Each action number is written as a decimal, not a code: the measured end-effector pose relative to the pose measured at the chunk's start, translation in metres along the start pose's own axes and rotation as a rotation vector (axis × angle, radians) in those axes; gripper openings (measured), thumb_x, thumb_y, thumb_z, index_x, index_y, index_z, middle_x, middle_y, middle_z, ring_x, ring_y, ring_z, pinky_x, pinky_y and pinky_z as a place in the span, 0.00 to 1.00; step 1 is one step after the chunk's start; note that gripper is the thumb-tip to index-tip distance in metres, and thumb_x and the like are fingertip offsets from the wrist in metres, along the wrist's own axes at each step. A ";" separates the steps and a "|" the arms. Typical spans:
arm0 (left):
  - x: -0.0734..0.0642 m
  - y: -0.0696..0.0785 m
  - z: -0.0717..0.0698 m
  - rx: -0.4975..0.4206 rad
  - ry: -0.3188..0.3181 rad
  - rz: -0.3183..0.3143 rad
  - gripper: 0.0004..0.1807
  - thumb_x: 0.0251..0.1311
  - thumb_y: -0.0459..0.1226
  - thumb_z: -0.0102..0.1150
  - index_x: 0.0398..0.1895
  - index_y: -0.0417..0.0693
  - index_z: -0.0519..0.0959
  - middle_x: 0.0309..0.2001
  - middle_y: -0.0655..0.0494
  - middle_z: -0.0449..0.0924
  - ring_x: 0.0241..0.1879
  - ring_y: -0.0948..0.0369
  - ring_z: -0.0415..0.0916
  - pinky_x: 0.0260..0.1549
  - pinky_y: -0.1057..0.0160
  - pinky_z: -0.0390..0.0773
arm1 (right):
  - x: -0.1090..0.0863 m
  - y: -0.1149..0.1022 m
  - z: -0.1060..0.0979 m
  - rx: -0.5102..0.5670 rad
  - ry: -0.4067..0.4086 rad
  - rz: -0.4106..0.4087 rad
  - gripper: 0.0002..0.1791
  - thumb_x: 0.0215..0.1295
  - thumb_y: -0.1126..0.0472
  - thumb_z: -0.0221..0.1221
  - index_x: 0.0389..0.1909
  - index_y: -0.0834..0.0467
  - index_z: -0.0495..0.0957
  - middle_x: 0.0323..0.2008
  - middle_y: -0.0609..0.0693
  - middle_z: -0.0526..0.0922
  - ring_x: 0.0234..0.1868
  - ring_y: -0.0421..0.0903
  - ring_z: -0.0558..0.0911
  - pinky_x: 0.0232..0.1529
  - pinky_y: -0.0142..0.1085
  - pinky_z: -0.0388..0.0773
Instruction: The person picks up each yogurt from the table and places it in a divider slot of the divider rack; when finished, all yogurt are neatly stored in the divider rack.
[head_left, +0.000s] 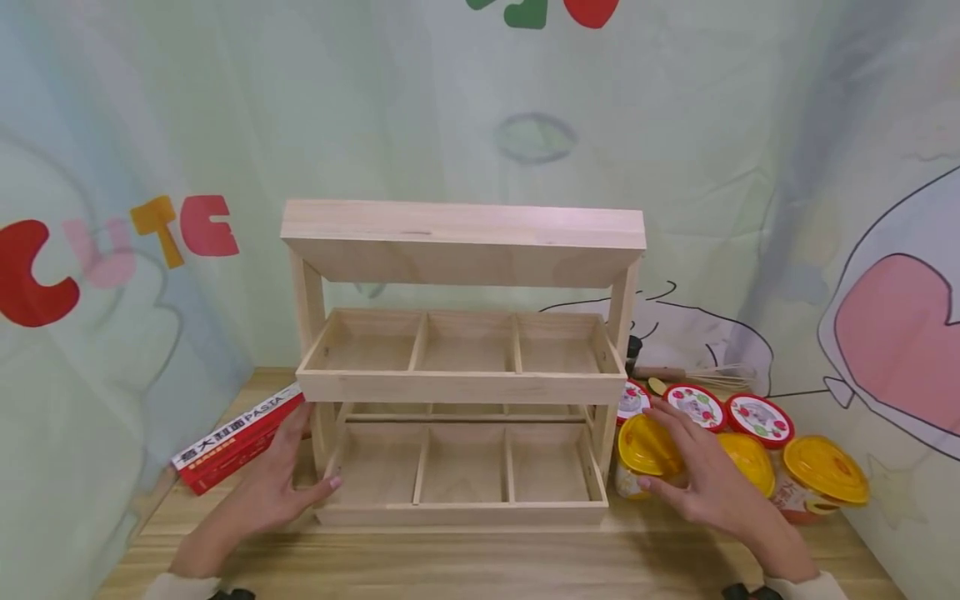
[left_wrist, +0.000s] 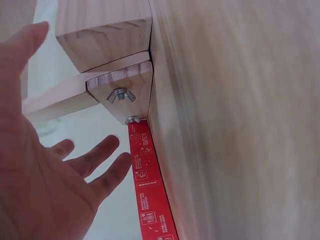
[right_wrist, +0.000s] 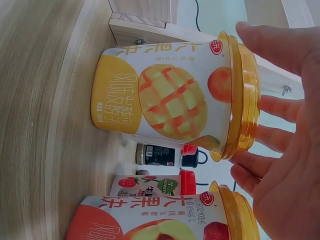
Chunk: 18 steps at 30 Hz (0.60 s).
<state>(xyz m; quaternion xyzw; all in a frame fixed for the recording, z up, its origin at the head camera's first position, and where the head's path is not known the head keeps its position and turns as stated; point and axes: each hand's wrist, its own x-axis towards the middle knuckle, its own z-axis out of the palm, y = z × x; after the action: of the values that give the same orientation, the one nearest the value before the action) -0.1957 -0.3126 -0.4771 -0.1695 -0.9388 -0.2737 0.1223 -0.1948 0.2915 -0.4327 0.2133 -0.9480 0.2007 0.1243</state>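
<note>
A two-tier wooden shelf rack with a sloped top board stands in the middle, three compartments in each tier and nothing in them. My left hand is spread beside its lower left corner, thumb by the lower tier. Behind those fingers lies a red pasta box; the left wrist view shows wing nuts on the rack's side. My right hand hovers, fingers extended, around a yellow-lidded yogurt cup at the rack's right. Whether it touches the lid, I cannot tell.
More yellow-lidded cups and red-lidded cups cluster on the right. Behind them lie a whisk and a black-capped bottle. A printed curtain encloses the wooden tabletop at the back and sides.
</note>
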 end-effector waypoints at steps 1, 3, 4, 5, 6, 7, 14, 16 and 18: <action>0.000 -0.001 0.001 -0.001 0.005 0.007 0.73 0.58 0.52 0.79 0.90 0.60 0.29 0.84 0.30 0.48 0.71 0.26 0.68 0.56 0.17 0.72 | 0.000 0.000 0.000 -0.004 -0.002 0.002 0.49 0.60 0.42 0.75 0.79 0.54 0.66 0.82 0.59 0.65 0.77 0.66 0.69 0.67 0.76 0.69; -0.001 -0.003 0.002 -0.011 0.007 0.021 0.73 0.57 0.50 0.79 0.90 0.59 0.29 0.82 0.28 0.53 0.68 0.27 0.72 0.56 0.19 0.75 | 0.000 0.000 0.000 -0.014 -0.013 0.006 0.47 0.60 0.42 0.75 0.77 0.53 0.69 0.81 0.59 0.67 0.76 0.66 0.70 0.67 0.76 0.70; -0.001 -0.004 0.002 -0.017 0.006 0.028 0.74 0.56 0.50 0.80 0.90 0.59 0.29 0.81 0.26 0.56 0.67 0.28 0.75 0.55 0.20 0.76 | 0.000 -0.001 0.000 -0.020 -0.019 0.009 0.45 0.60 0.42 0.75 0.76 0.52 0.71 0.81 0.59 0.67 0.75 0.66 0.71 0.67 0.76 0.70; -0.001 -0.004 0.003 -0.025 0.005 0.032 0.74 0.56 0.49 0.80 0.90 0.60 0.29 0.80 0.26 0.58 0.66 0.29 0.76 0.55 0.21 0.77 | 0.000 -0.001 0.000 -0.023 -0.027 0.012 0.43 0.60 0.43 0.75 0.75 0.51 0.72 0.81 0.59 0.67 0.75 0.66 0.71 0.67 0.76 0.70; 0.000 -0.005 0.003 -0.034 0.007 0.040 0.74 0.56 0.48 0.80 0.90 0.59 0.30 0.80 0.25 0.59 0.65 0.28 0.76 0.55 0.21 0.77 | 0.000 -0.001 0.000 -0.026 -0.034 0.015 0.42 0.60 0.43 0.75 0.73 0.50 0.74 0.81 0.59 0.67 0.75 0.67 0.72 0.67 0.75 0.70; 0.000 -0.006 0.004 -0.036 0.005 0.038 0.74 0.56 0.48 0.80 0.90 0.59 0.29 0.79 0.24 0.60 0.66 0.27 0.76 0.56 0.21 0.76 | 0.000 -0.002 0.000 -0.029 -0.042 0.019 0.41 0.60 0.44 0.76 0.72 0.50 0.75 0.81 0.58 0.67 0.75 0.67 0.72 0.67 0.75 0.70; -0.002 -0.016 0.011 -0.071 -0.013 -0.006 0.73 0.58 0.49 0.78 0.89 0.62 0.28 0.81 0.23 0.55 0.73 0.22 0.64 0.61 0.17 0.69 | 0.003 -0.003 0.001 -0.027 -0.059 0.026 0.38 0.58 0.52 0.78 0.70 0.48 0.77 0.81 0.58 0.68 0.74 0.68 0.73 0.68 0.74 0.71; -0.003 -0.018 0.014 -0.076 -0.001 -0.008 0.73 0.57 0.48 0.79 0.89 0.62 0.28 0.81 0.23 0.54 0.73 0.22 0.63 0.60 0.16 0.68 | 0.003 -0.003 0.002 -0.027 -0.058 0.021 0.39 0.56 0.55 0.79 0.69 0.49 0.77 0.80 0.58 0.68 0.73 0.68 0.74 0.68 0.74 0.71; -0.005 -0.020 0.015 -0.080 0.017 -0.003 0.73 0.57 0.47 0.79 0.90 0.62 0.30 0.81 0.23 0.55 0.73 0.22 0.65 0.60 0.16 0.68 | 0.004 -0.003 0.003 -0.027 -0.055 0.015 0.39 0.54 0.59 0.80 0.69 0.50 0.77 0.80 0.58 0.68 0.73 0.68 0.74 0.68 0.74 0.72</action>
<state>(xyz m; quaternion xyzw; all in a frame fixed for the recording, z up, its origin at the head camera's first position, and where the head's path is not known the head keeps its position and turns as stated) -0.2012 -0.3213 -0.5002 -0.1705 -0.9264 -0.3125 0.1230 -0.1970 0.2862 -0.4330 0.2102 -0.9553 0.1828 0.0995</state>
